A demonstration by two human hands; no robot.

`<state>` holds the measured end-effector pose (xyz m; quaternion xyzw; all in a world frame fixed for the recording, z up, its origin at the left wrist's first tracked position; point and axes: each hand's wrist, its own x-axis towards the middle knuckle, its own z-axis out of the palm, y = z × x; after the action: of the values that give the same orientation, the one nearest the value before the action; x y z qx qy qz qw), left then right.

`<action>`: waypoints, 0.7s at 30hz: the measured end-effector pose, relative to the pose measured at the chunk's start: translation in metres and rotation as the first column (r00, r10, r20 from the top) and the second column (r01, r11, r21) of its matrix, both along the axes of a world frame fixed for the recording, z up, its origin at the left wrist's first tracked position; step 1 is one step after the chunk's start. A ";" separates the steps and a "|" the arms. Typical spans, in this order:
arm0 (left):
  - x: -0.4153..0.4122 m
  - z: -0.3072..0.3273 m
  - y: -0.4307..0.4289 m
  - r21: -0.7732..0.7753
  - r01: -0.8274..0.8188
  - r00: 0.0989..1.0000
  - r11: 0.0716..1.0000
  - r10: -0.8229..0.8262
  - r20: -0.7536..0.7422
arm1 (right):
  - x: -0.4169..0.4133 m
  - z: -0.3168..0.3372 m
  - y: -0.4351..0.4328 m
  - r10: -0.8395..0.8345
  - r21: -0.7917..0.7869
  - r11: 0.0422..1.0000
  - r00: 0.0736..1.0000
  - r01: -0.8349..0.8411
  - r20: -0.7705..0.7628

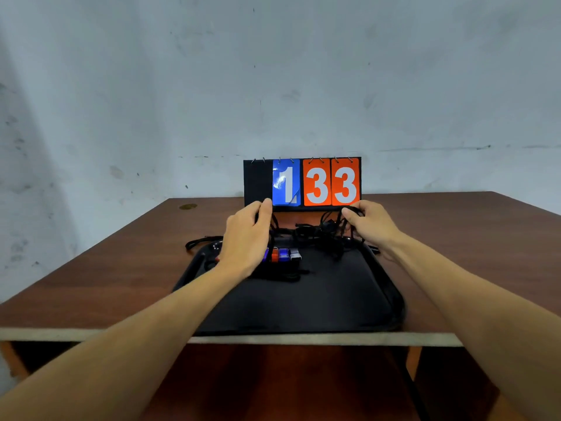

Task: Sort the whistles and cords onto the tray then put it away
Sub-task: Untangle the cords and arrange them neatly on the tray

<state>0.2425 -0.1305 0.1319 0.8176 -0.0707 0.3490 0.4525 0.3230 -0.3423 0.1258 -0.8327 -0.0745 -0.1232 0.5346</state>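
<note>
Done: whistles (282, 255) lined on tray (303, 308), far left. Undone: cords (315, 235) tangled at far edge, strands pinched by left hand (247, 235) and right hand (372, 226); stowing remains.

One tray (303, 305) is sitting on one table (470, 238). Four whistles (283, 255) are showing on the tray: two blue, one orange, one grey. The left hand (246, 238) is covering the row's left end. Black cords (315, 232) are lying tangled at the tray's far edge, too mixed up to count. One scoreboard (317, 183) is standing behind the tray, showing three number cards.

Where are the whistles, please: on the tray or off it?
On it: the visible whistles sit in a row on the tray.
</note>
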 end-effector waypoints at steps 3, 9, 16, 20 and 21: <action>0.010 0.018 0.001 0.152 0.083 0.994 0.985 -0.070 -0.089 | 0.021 0.006 0.007 -0.030 -0.100 0.995 0.999 0.027 -0.029; 0.043 0.038 0.002 0.263 0.163 0.973 0.951 -0.110 -0.205 | 0.067 0.042 0.028 -0.116 0.022 0.993 0.974 0.114 0.197; 0.060 0.042 0.001 0.222 0.285 0.914 0.932 -0.195 -0.357 | 0.089 0.020 0.037 -0.115 -0.751 0.660 0.991 0.022 -0.072; 0.050 0.044 0.007 0.138 0.350 0.859 0.927 -0.258 -0.442 | 0.049 0.037 0.044 0.208 -0.238 0.950 0.978 -0.201 0.005; 0.046 0.046 0.007 0.115 0.354 0.852 0.928 -0.270 -0.448 | 0.035 0.042 0.046 0.309 -0.142 0.939 0.949 -0.314 -0.055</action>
<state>0.2888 -0.1232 0.1776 0.8911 -0.1362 0.0759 0.4262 0.3578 -0.2966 0.1675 -0.8499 -0.2058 -0.0179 0.4847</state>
